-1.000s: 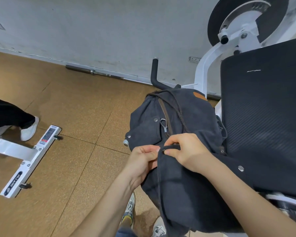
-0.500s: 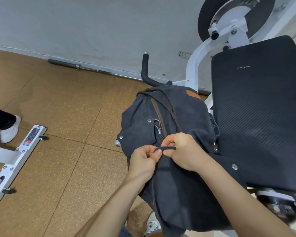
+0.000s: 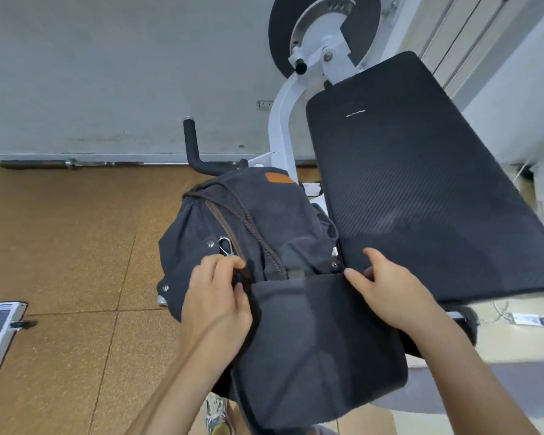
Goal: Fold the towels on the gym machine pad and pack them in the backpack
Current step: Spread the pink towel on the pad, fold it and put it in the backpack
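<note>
A gym — a white machine frame (image 3: 278, 127) carries a black ribbed pad (image 3: 421, 189) and a round black disc (image 3: 280, 39), a metal bar (image 3: 38, 164) lies along the wall (image 3: 107, 73), over speckled brown floor tiles (image 3: 60, 246).

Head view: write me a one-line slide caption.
Left hand and right hand grip the upper corners of the dark flap of the backpack, beside the black machine pad.

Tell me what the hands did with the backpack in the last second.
Both hands were pinched together at the middle of the flap edge; they have slid apart. The left hand now grips its left end and the right hand holds its right end by the pad, drawing the edge out wide. The backpack stays beside the pad.
</note>
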